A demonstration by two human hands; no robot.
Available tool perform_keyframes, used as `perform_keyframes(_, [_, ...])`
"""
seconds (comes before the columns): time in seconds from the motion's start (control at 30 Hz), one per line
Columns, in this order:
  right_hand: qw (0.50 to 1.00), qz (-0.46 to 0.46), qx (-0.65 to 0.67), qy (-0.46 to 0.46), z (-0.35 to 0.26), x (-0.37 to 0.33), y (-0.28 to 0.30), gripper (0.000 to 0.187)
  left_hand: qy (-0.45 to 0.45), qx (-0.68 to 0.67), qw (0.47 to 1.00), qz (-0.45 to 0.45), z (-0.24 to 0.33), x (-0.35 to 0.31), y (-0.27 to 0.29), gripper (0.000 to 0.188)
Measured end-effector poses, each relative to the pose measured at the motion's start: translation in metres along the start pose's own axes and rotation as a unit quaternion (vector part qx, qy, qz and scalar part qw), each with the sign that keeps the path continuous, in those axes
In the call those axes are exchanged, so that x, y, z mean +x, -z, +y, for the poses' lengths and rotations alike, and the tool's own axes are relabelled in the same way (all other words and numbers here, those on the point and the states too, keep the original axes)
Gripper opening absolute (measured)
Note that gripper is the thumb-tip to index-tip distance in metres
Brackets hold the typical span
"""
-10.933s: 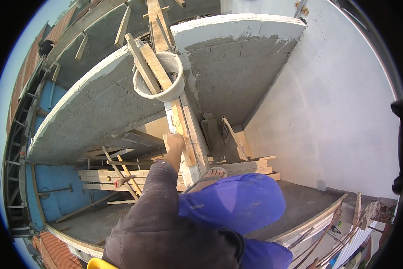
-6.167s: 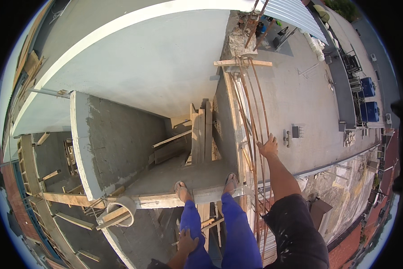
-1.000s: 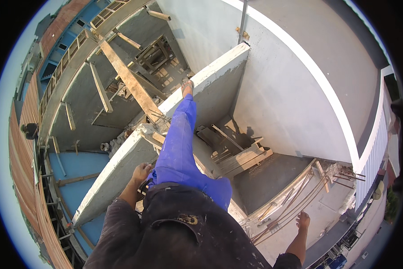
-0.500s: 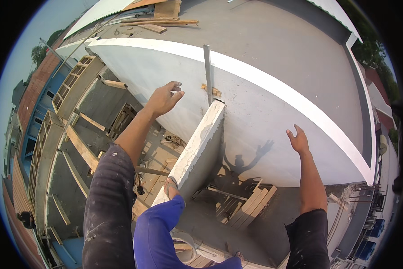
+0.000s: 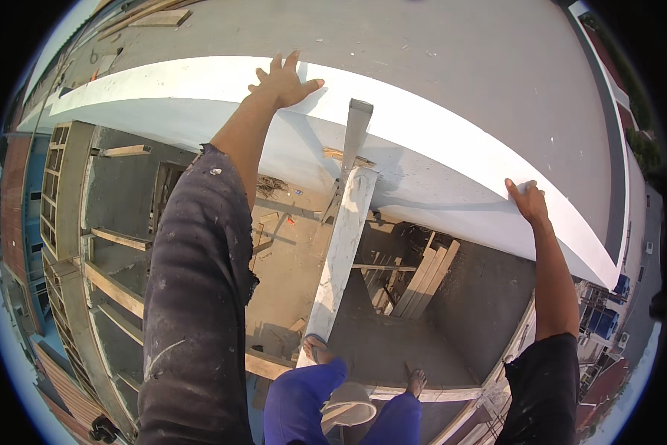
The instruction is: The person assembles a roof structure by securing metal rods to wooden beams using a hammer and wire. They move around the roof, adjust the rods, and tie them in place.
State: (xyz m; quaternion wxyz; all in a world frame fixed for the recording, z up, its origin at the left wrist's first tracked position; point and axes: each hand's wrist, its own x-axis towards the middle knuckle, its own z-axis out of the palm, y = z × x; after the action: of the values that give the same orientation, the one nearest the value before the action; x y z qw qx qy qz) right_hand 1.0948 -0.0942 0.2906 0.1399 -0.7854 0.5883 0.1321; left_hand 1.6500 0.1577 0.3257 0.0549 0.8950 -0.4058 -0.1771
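Now both hands rest on the white parapet edge (image 5: 452, 141), left hand (image 5: 283, 80) flat with fingers spread wide, right hand (image 5: 528, 200) newly gripping its rim, so the climb seems nearly finished.

White parapet ledge (image 5: 452, 148) bears both hands; grey roof slab (image 5: 460, 59) behind, planks (image 5: 155, 18) lying.
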Motion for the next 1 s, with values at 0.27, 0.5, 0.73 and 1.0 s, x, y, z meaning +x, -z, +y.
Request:
perform_keyframes(0.27, [0.993, -0.084, -0.03, -0.071, -0.005, -0.006, 0.001, 0.126, 0.086, 0.039, 0.979, -0.181, 0.018, 0.023, -0.026, 0.133])
perform_keyframes(0.5, [0.973, -0.167, -0.024, -0.158, -0.029, -0.011, 0.019, 0.128, 0.127, 0.021, 0.963, -0.236, 0.028, 0.021, -0.012, 0.134])
perform_keyframes(0.73, [0.96, -0.215, 0.006, -0.178, -0.045, -0.011, 0.044, 0.124, 0.126, 0.019, 0.959, -0.253, 0.025, 0.018, -0.014, 0.139])
perform_keyframes(1.0, [0.954, -0.234, 0.002, -0.186, -0.049, -0.01, 0.048, 0.122, 0.136, 0.023, 0.957, -0.254, 0.021, 0.015, -0.019, 0.14])
